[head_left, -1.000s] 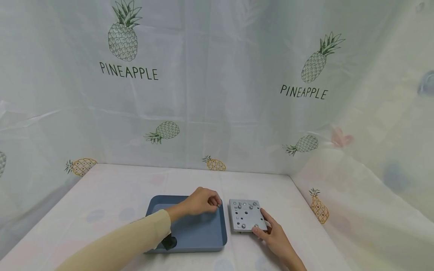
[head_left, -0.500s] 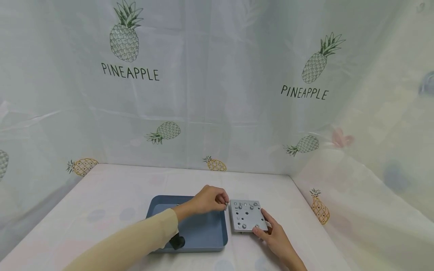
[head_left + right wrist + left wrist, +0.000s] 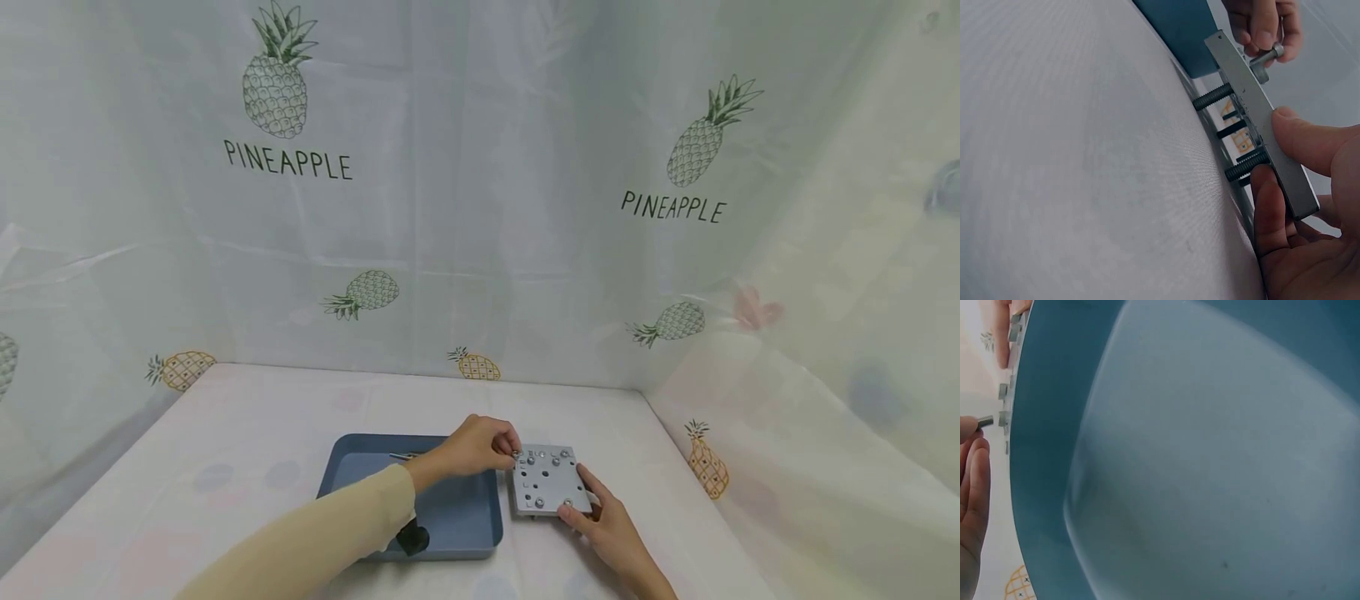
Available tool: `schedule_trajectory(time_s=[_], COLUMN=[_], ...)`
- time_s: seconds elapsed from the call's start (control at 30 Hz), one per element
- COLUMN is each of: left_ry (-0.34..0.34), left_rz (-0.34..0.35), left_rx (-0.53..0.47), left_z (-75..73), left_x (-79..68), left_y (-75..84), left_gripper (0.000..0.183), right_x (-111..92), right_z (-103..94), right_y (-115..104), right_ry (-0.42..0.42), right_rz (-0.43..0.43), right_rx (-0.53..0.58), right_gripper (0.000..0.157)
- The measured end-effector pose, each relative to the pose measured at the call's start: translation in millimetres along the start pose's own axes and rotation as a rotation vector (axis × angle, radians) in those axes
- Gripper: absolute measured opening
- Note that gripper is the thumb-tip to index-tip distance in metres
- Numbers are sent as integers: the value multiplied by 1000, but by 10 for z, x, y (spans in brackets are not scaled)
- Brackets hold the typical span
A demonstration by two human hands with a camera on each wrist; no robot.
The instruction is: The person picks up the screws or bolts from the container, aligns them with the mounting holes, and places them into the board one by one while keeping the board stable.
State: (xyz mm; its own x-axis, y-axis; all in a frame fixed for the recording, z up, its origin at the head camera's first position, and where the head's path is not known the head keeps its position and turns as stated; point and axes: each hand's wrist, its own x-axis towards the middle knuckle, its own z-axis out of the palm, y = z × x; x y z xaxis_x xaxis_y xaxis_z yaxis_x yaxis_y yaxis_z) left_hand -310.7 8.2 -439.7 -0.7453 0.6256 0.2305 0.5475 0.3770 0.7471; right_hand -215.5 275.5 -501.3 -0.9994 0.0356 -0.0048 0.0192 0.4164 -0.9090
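Observation:
My left hand (image 3: 480,446) pinches a small metal bolt (image 3: 1267,56) at the far left corner of a silver metal plate (image 3: 546,493). In the left wrist view one end of the bolt (image 3: 985,421) juts from the fingertips. Several bolt heads stand on the plate's top face, among open holes. Threaded bolt shanks (image 3: 1244,165) stick out below it in the right wrist view. My right hand (image 3: 611,529) grips the plate at its near right corner, thumb on one side and fingers beneath, and the plate sits slightly above the table there.
A blue-grey tray (image 3: 459,552) lies left of the plate, under my left forearm. Slender metal pieces (image 3: 405,456) show in it near the back, partly covered by the arm. A pale cloth covers the table (image 3: 420,400); a pineapple-print curtain (image 3: 480,208) hangs behind.
My left hand has moved right with the bolt, from over the tray to the plate's far left corner. The metal pieces in the tray have come into view. My right hand keeps its grip.

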Motion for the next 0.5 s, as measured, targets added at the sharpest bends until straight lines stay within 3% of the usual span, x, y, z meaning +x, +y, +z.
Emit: schedule_trajectory(time_s=[0.5], left_ry=[-22], left_rz=[6], left_rx=[67], left_z=[75], left_x=[82], left_y=[20], left_gripper=[15], right_x=[-7], right_z=[2], right_y=[-13], right_ry=[-6], right_rz=[2], right_rx=[-2], right_gripper=[97])
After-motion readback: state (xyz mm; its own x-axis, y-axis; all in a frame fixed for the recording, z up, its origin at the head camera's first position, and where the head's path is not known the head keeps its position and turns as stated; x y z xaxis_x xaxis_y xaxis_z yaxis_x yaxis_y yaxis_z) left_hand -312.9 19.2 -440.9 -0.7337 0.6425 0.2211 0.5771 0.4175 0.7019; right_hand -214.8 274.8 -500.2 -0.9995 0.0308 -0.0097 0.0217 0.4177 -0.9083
